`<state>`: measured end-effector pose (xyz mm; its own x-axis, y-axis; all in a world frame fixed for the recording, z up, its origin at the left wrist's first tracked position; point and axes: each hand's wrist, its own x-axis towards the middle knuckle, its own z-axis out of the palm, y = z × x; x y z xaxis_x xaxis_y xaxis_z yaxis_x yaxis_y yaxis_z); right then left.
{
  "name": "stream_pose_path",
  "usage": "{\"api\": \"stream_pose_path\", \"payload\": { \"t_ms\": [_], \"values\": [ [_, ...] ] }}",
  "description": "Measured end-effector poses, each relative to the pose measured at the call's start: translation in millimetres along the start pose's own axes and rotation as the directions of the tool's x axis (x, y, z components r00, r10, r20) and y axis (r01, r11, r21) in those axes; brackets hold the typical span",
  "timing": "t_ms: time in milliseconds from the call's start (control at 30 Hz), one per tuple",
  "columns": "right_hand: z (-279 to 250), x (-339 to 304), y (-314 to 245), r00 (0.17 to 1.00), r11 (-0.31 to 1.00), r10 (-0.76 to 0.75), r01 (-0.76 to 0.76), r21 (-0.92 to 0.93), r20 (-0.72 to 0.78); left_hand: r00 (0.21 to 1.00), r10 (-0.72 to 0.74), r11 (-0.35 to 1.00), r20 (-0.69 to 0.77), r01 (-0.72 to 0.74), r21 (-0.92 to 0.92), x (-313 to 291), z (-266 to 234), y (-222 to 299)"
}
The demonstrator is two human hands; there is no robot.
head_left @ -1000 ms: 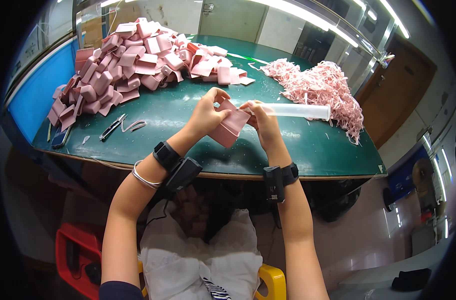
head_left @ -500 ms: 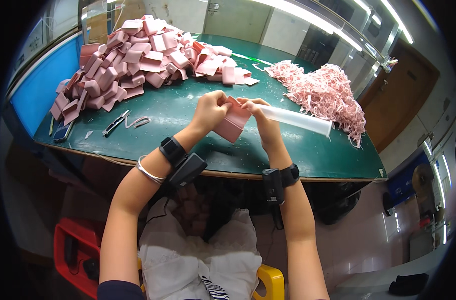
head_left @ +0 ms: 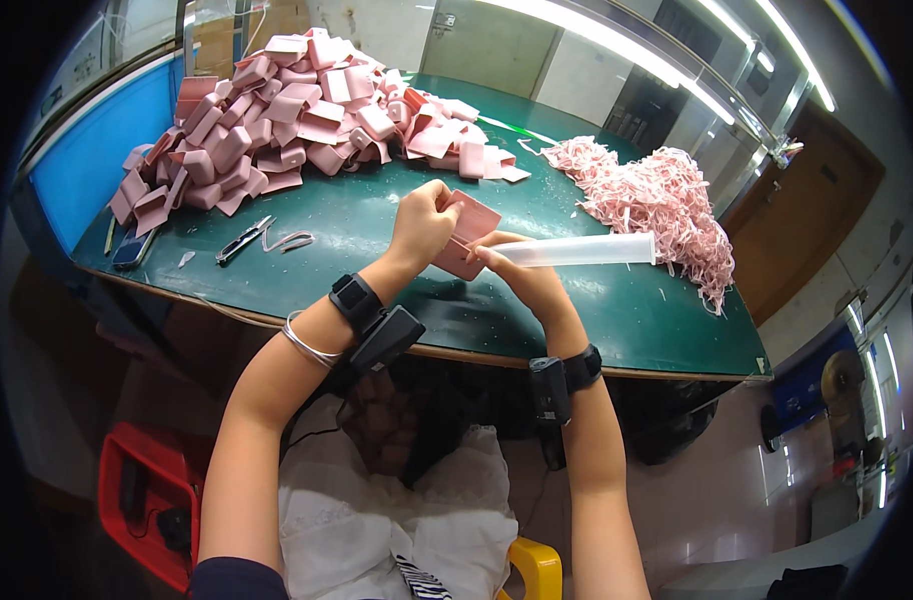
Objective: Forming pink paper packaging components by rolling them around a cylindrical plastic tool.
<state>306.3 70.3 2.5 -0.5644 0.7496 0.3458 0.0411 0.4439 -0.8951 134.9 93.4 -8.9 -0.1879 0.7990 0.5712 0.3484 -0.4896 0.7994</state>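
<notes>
My left hand [head_left: 421, 225] pinches the edge of a soft pink piece [head_left: 479, 220], a flat flap with a fold across it, held just above the green table. My right hand [head_left: 533, 285] is closed around one end of a long translucent white tool [head_left: 601, 250], flat or tube-like, which points to the right. The right fingertips meet the pink piece near its lower right edge. Whether a blade sits at the gripped end is hidden by the fingers.
A heap of pink pouch-like pieces [head_left: 276, 120] covers the back left of the green table [head_left: 346, 270]. Thin pink strips [head_left: 666, 200] are piled at right. A utility knife [head_left: 243, 240], a loose strip [head_left: 294, 240] and a dark flat device [head_left: 134, 248] lie at left.
My right hand has moved down along the pink piece, from its upper edge to lower right. The translucent tool has swung from slanting down rightward to nearly level. The whole view has shifted slightly.
</notes>
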Motion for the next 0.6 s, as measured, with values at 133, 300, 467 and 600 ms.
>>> {"api": "stream_pose_path", "payload": {
  "t_ms": [133,300,467,600],
  "values": [
    [-1,-1,-2,1.000,1.000,-0.018,0.018,-0.012,-0.006,1.000,0.000,1.000,0.004,0.000,-0.014,0,3,2],
    [-1,0,-2,0.999,0.999,-0.036,0.036,0.028,-0.021,0.999,-0.032,0.999,0.027,0.033,-0.038,1,3,-3],
    [-1,1,1,0.998,0.998,-0.052,0.052,-0.020,-0.036,0.995,-0.065,0.997,0.075,0.068,-0.042,1,5,-9],
    [-3,0,4,0.992,0.991,-0.061,0.048,-0.122,-0.111,0.983,-0.130,0.983,0.126,0.144,-0.109,1,6,-7]
  ]
}}
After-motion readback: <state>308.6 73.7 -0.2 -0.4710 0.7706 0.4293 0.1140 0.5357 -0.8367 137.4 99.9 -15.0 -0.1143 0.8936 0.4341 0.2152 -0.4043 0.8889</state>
